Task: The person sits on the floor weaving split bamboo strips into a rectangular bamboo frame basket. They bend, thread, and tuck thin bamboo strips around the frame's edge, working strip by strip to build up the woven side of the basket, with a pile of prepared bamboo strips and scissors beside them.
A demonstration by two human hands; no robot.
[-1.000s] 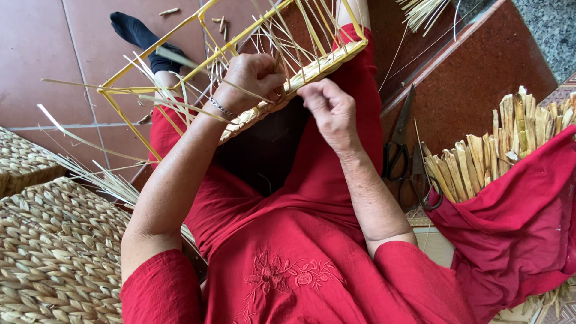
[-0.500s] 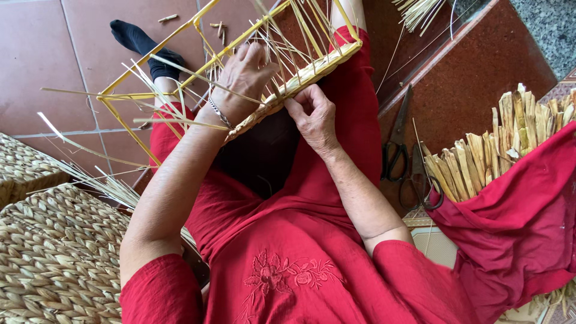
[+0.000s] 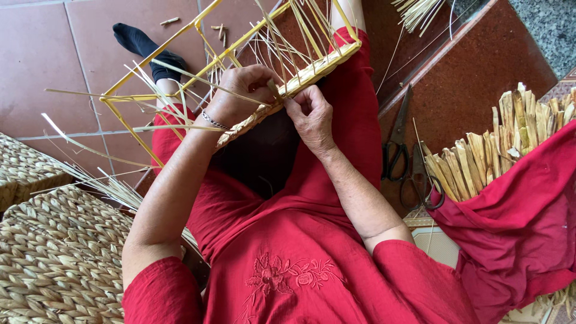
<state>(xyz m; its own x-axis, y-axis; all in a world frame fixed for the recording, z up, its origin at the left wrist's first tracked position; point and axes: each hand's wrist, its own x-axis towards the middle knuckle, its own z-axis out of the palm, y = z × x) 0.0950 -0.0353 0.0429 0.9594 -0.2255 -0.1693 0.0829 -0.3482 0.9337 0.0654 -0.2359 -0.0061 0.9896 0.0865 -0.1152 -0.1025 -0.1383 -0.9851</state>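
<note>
Both my hands up front, knuckles nearly meeting.

My left hand (image 3: 243,90) is curled over, fingers bent tight in a grip, wrist cocked, forearm running bare down to the rolled red sleeve. My right hand (image 3: 311,115) sits just beside it, closed in a pinching fist with knuckles toward me, its forearm angling down to my right elbow.

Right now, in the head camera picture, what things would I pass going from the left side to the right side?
Woven mat → left hand → right hand → scissors → bundle of dried stalks.
</note>
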